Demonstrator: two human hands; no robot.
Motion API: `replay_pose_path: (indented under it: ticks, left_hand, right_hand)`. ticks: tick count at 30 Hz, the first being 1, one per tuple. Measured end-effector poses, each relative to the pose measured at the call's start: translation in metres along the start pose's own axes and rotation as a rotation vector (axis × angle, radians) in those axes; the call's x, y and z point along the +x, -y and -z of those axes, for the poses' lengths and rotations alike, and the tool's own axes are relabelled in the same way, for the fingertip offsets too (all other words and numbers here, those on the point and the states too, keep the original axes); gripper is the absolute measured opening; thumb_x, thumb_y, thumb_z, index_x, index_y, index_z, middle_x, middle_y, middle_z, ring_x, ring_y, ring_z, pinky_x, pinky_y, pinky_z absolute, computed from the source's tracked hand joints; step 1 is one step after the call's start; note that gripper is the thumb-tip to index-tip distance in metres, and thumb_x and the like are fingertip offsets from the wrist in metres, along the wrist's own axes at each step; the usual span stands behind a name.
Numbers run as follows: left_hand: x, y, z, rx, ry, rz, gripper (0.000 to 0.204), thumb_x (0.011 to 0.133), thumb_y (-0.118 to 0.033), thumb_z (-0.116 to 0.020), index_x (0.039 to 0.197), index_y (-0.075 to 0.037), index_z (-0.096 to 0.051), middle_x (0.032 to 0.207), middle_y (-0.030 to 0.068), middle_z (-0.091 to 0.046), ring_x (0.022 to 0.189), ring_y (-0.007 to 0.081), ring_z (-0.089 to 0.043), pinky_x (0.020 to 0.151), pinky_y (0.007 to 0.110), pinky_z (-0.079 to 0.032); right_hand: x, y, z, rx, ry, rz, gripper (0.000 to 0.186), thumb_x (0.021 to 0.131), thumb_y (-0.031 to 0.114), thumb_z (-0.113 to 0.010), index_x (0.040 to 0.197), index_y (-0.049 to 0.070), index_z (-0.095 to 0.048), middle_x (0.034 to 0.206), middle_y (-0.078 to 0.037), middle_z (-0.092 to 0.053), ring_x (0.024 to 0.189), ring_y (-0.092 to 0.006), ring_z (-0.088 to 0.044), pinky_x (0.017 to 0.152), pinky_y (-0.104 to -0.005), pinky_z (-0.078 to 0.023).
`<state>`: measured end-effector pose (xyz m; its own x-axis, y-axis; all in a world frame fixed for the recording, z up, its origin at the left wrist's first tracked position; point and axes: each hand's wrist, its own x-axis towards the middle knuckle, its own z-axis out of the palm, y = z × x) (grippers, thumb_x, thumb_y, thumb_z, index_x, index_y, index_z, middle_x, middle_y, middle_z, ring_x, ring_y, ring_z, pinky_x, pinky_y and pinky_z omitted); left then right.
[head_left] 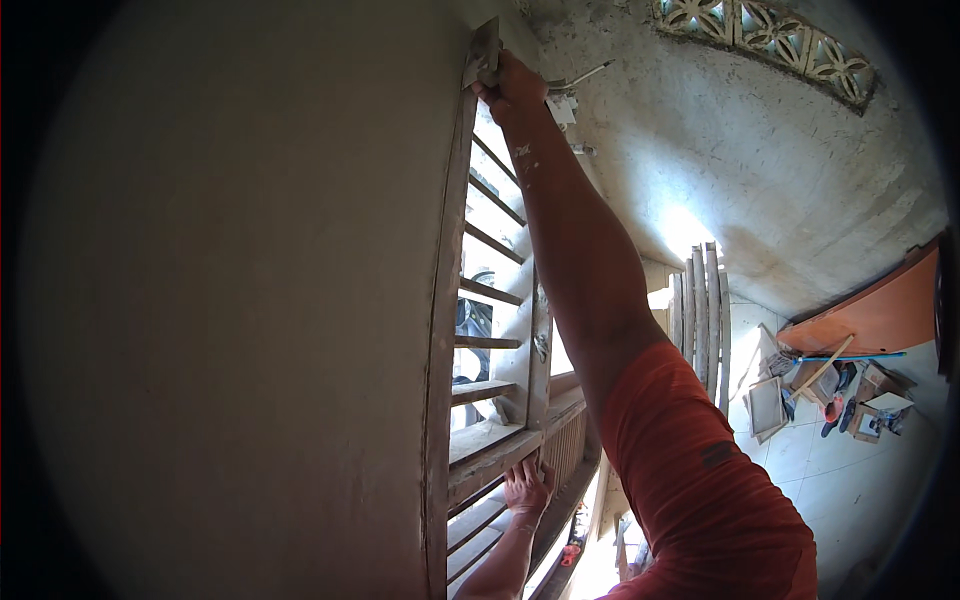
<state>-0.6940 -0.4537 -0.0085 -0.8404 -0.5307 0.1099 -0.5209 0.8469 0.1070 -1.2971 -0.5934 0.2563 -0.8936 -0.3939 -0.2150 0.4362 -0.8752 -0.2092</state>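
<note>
High at a barred window, the right hand grips a flat blade; the left hand touches a lower crossbar, its fingers' hold unclear.

Right hand raised high, gripping flat blade at edge of plain wall, near top of barred window. Left hand lower, on window rail. Red sleeve on right arm. Poles farther right; clutter on tiled floor.

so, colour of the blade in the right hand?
Blade: dull grey, best seen in the head view.
</note>
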Motion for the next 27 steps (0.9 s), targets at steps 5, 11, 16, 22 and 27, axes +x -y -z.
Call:
replay_pose_path:
  ticks: [5, 11, 16, 22, 27]
  left_hand:
    - [0.003, -0.001, 0.000, 0.021, -0.027, -0.024, 0.042, 0.081, -0.021, -0.068, 0.119, -0.006, -0.058, 0.112, 0.0182, -0.058, 0.103, 0.0403, -0.056, 0.093, 0.050, -0.046]
    - [0.001, 0.002, 0.000, 0.031, -0.006, -0.049, 0.045, 0.084, -0.022, -0.067, 0.123, -0.005, -0.056, 0.109, 0.0186, -0.060, 0.102, 0.0414, -0.058, 0.090, 0.050, -0.049]
    - [0.005, -0.007, -0.001, 0.011, 0.095, 0.032, 0.049, 0.084, -0.024, -0.068, 0.125, -0.003, -0.051, 0.116, 0.0196, -0.057, 0.107, 0.0415, -0.054, 0.093, 0.050, -0.046]
    - [-0.008, 0.007, -0.003, 0.078, 0.033, -0.028, 0.055, 0.084, -0.028, -0.071, 0.126, -0.001, -0.049, 0.123, 0.0226, -0.054, 0.116, 0.0454, -0.049, 0.099, 0.053, -0.042]
    - [0.000, -0.022, -0.003, 0.071, -0.025, -0.140, 0.052, 0.082, -0.021, -0.072, 0.124, -0.001, -0.051, 0.127, 0.0206, -0.052, 0.118, 0.0412, -0.049, 0.103, 0.052, -0.039]
  right_hand:
    - [-0.041, -0.017, 0.017, -0.015, 0.029, 0.048, 0.031, 0.096, 0.020, -0.063, 0.119, -0.001, -0.062, 0.115, -0.014, -0.065, 0.095, -0.0281, -0.067, 0.067, -0.0406, -0.061]
    - [-0.191, -0.037, 0.055, -0.190, -0.005, 0.036, 0.048, 0.091, 0.019, -0.074, 0.135, 0.005, -0.061, 0.107, -0.014, -0.069, 0.080, -0.0170, -0.067, 0.057, -0.0312, -0.062]
    - [-0.328, -0.028, 0.076, -0.155, -0.012, -0.227, 0.051, 0.096, 0.014, -0.068, 0.142, -0.001, -0.052, 0.101, -0.017, -0.074, 0.082, -0.0113, -0.070, 0.069, -0.0250, -0.058]
    - [-0.428, -0.009, 0.204, -0.179, -0.105, -0.184, 0.049, 0.097, 0.010, -0.066, 0.144, 0.006, -0.051, 0.099, -0.008, -0.073, 0.082, -0.0067, -0.067, 0.071, -0.0246, -0.057]
    - [-0.455, 0.017, 0.331, -0.089, -0.310, -0.055, 0.043, 0.103, 0.021, -0.058, 0.142, 0.004, -0.052, 0.124, -0.007, -0.064, 0.109, -0.0122, -0.062, 0.092, -0.0295, -0.050]
